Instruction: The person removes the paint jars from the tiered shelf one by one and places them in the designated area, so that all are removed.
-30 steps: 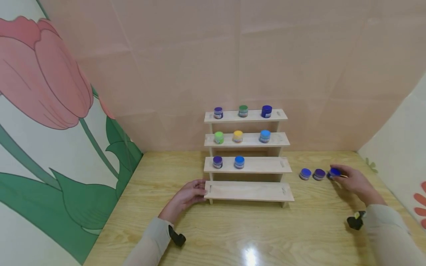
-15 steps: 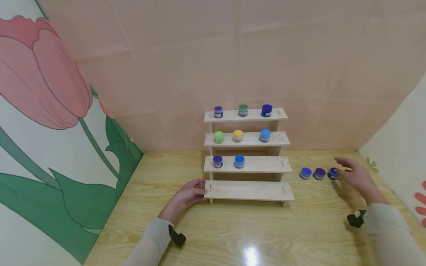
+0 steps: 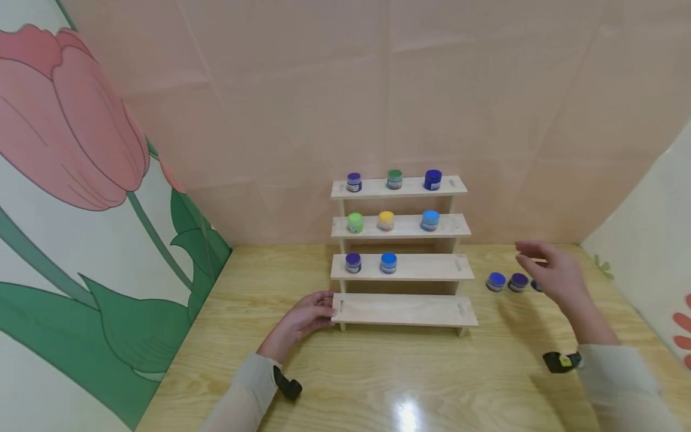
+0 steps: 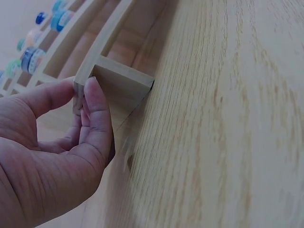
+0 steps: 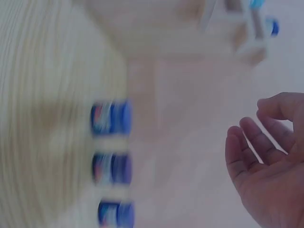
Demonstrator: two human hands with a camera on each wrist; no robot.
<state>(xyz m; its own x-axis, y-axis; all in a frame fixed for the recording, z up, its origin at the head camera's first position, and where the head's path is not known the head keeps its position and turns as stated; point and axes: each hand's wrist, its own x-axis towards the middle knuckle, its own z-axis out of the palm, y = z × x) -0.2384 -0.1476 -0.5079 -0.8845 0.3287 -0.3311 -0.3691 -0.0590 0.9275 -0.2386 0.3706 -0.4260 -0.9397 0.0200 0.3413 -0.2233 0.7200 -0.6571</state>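
A pale wooden four-tier stand (image 3: 402, 309) is on the table, small lidded paint jars on its upper three tiers. My left hand (image 3: 303, 316) pinches the left end of the lowest board between thumb and fingers, as the left wrist view shows closely. To the right of the stand, a blue-lidded jar (image 3: 496, 281), a purple-lidded jar (image 3: 518, 282) and a dark blue-lidded jar (image 3: 536, 286) form a row on the tabletop. Raised above that row, my right hand (image 3: 558, 279) holds nothing, its fingers loosely extended. It partly covers the dark blue-lidded jar in the head view.
Purple (image 3: 353, 263) and blue (image 3: 388, 263) jars stand on the second tier from the bottom. Green (image 3: 355, 223), yellow (image 3: 385, 221) and light blue (image 3: 430, 220) jars occupy the tier above. A peach backdrop (image 3: 302, 120) rises behind the wood-grain table (image 3: 378, 372).
My right hand has let go of the rightmost jar, lifted off it and shifted left above the row. The left hand stays on the stand.
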